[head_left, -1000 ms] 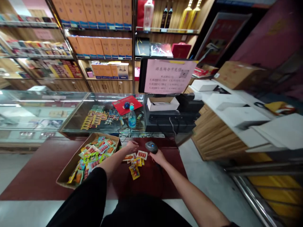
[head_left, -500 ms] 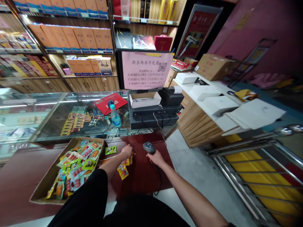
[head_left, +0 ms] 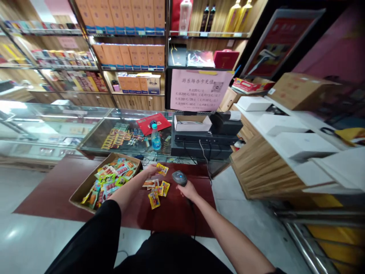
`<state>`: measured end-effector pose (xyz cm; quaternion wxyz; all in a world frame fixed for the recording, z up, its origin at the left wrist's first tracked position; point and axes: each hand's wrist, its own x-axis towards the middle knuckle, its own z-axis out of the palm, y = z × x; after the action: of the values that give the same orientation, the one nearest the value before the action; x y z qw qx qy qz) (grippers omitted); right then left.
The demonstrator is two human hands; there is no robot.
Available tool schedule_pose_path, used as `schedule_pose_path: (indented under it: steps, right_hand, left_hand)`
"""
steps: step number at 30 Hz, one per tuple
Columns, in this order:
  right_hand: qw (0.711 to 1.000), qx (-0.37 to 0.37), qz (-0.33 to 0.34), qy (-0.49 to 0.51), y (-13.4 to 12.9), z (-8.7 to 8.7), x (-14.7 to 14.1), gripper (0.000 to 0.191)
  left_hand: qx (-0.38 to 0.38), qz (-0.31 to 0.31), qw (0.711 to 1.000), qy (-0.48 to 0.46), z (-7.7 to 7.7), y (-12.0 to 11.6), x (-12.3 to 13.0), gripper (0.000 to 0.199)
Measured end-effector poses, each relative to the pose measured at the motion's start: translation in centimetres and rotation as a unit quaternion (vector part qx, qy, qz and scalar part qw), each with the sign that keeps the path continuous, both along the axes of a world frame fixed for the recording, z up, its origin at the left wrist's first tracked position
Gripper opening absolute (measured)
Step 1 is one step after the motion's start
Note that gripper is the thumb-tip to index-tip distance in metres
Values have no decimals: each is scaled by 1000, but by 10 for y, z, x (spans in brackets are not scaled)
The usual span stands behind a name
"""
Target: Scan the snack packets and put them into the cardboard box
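Note:
My left hand [head_left: 151, 171] pinches the edge of a yellow snack packet [head_left: 162, 169] above the dark red table. My right hand [head_left: 187, 189] is wrapped round the handle of a black barcode scanner [head_left: 179, 177], whose head shows a small blue light. A cable hangs from it. Between and below my hands lie several yellow packets [head_left: 154, 199] and a whitish packet with an orange sausage picture [head_left: 150, 183]. To the left, a cardboard tray [head_left: 78, 197] is full of colourful snack packets.
Behind the red table [head_left: 68, 179] is a glass display counter [head_left: 94, 146] with a blue-capped bottle [head_left: 156, 137] and a red folder [head_left: 146, 125]. A monitor with a pink sign [head_left: 201, 89] stands by a black printer [head_left: 226, 123]. White boxes [head_left: 305, 144] lie on the right cabinet.
My left hand now holds a yellow packet, raised off the pile towards the scanner. The camera view has swung left, so the surroundings sit further right. My right hand keeps its hold.

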<state>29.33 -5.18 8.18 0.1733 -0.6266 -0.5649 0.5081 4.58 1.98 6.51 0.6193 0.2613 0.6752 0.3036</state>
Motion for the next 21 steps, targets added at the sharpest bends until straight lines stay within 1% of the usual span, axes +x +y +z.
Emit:
schedule_pose_path:
  steps: [4, 7, 13, 17, 21]
  right_hand:
    - [999, 10, 41, 11, -2, 1, -16, 10]
    - [998, 17, 58, 14, -4, 2, -24, 16]
    - [996, 25, 82, 19, -6, 0, -33, 22]
    - [996, 28, 85, 21, -9, -1, -36, 23]
    - [996, 33, 83, 21, -12, -2, -39, 22]
  left_hand:
    - [2, 73, 997, -39, 6, -20, -12, 30]
    - [1, 100, 993, -64, 10, -34, -19, 33]
    - [-7, 118, 989, -92, 12, -50, -25, 32]
    - [0, 123, 988, -97, 11, -54, -27, 30]
    - [-6, 109, 989, -104, 12, -54, -29, 30]
